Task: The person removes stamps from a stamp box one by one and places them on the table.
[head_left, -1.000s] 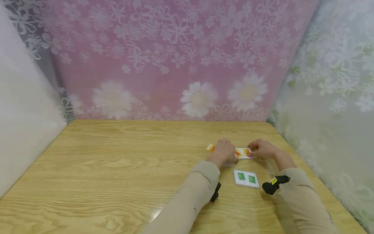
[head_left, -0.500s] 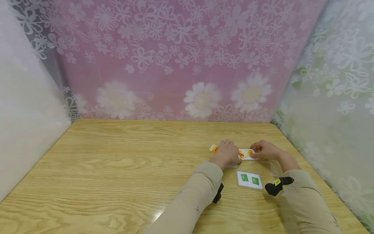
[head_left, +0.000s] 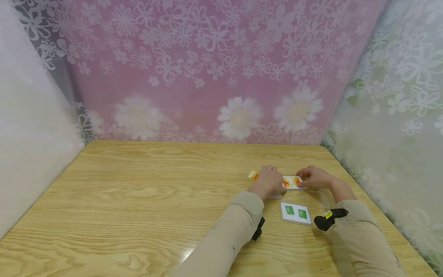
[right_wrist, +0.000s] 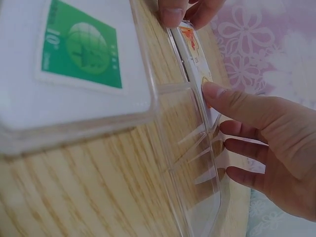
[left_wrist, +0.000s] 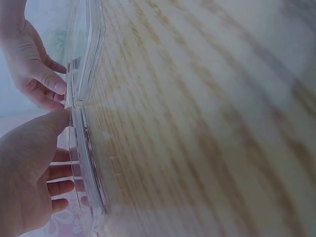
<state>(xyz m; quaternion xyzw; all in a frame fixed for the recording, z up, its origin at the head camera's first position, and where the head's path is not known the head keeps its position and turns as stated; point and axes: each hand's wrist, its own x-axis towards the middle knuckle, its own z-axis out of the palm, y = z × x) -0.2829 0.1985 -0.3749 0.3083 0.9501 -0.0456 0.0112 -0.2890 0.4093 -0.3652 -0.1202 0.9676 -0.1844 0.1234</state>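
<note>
In the head view, a white card with orange stamps (head_left: 290,182) lies in a clear plastic case on the table's right half. My left hand (head_left: 270,181) grips the left part of that clear case (left_wrist: 90,173), thumb on the near edge and fingers beyond it. My right hand (head_left: 314,178) pinches the right end, its thumb on the white card and its fingers at the far edge, seen in the right wrist view. Another orange stamp (head_left: 253,175) shows left of my left hand, which hides what lies between. Nearer me lies a second case with two green stamps (head_left: 295,213).
A clear plastic flap (right_wrist: 190,143) lies between the orange-stamp card and the green-stamp case. The wooden table (head_left: 145,207) stretches off to the left. A pink flowered curtain (head_left: 194,77) stands behind it, with a pale curtain (head_left: 398,127) on the right.
The head view has shifted slightly, so everything sits a little further right in it than a second ago. Both hands keep their places on the case.
</note>
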